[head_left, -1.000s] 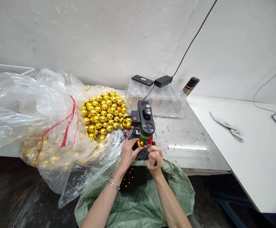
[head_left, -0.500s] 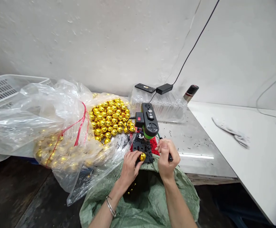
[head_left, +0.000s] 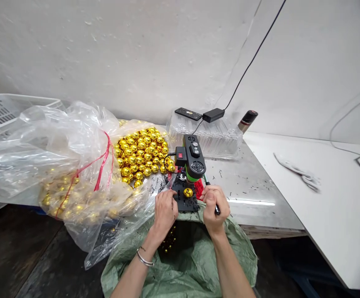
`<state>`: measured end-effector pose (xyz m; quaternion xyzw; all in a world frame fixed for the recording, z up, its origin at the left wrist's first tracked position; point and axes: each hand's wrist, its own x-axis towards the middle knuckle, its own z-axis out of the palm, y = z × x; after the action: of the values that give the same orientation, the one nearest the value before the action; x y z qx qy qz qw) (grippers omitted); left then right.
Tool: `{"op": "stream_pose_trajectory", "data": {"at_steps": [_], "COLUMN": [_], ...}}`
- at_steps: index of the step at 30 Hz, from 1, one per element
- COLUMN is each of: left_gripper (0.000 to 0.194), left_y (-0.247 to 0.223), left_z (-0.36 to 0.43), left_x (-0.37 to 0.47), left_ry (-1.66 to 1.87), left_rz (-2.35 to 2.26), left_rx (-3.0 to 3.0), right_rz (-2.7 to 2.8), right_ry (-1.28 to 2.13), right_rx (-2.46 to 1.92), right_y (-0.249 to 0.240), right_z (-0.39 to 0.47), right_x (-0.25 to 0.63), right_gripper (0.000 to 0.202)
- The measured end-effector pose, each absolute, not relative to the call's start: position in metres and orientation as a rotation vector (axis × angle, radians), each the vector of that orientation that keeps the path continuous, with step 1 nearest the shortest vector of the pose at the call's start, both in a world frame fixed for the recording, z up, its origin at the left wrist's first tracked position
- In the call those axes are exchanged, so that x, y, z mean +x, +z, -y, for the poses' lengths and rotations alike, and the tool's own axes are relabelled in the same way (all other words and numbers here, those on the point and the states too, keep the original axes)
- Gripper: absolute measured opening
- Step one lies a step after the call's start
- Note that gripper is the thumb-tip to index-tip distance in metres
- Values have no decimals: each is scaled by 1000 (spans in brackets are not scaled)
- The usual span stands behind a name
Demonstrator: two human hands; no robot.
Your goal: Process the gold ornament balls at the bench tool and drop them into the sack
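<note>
Gold ball [head_left: 188, 192] looks light, slippery; pinch its sides. Right hand [head_left: 214, 207] squeezes handle [head_left: 217, 210] at four o'clock; left hand [head_left: 165, 211], can't tell.

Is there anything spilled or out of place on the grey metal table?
Yes, small black bits lie scattered over the grey metal table, right of the black-and-green machine. They look spilled, being loose and in no order.

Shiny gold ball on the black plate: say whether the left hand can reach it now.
Probably yes: the bare left hand is close beside the shiny round gold ball, and nothing bulky seems to stand between them; the black-and-green machine is just beyond the ball.
</note>
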<state>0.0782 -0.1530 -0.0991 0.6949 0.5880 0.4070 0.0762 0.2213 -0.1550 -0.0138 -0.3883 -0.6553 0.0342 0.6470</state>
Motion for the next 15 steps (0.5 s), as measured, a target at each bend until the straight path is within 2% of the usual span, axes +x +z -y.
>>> {"op": "stream_pose_trajectory", "data": {"at_steps": [3, 7, 9, 15], "left_gripper": [33, 68, 78, 67], "left_y": [-104, -109, -111, -115], "left_z": [155, 156, 155, 146], "left_x": [80, 80, 83, 100], "left_ry": [1132, 927, 850, 977], "left_rz": [-1751, -1592, -1535, -1741], "left_rx": [2048, 2026, 2009, 1863], "right_rz": [1493, 1481, 1478, 1482], "right_ry": [69, 64, 63, 42], "right_rx": [-880, -888, -889, -898], "right_y": [-12, -11, -11, -11], "right_z": [155, 155, 155, 155], "right_x": [222, 220, 219, 220], "right_gripper": [30, 30, 31, 29]}}
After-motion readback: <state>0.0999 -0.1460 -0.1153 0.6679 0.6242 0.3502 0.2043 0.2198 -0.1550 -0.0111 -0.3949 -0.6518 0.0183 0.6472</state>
